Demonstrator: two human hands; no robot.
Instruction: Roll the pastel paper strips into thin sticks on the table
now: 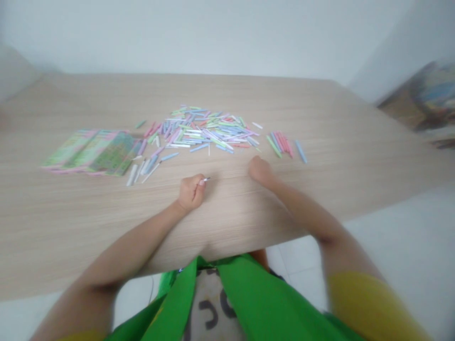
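My left hand [192,192] is closed just above the table, and a thin white stick with a dark tip [206,179] pokes out between thumb and fingers. It looks like a pen refill, but the picture is blurred. To the right, my right hand [261,170] is curled into a fist near the table; whatever it holds, if anything, is hidden. Beyond both hands spreads a loose heap of slim pastel sticks [213,130], pen-like in shape. A small row of pink, blue and green sticks [279,143] lies just past my right hand.
Green-and-pink printed packs [85,150] lie side by side at the left of the wooden table [88,208]. White and blue sticks [144,168] lie between them and my left hand. One blue stick [300,151] lies apart on the right. A white wall [199,38] stands behind.
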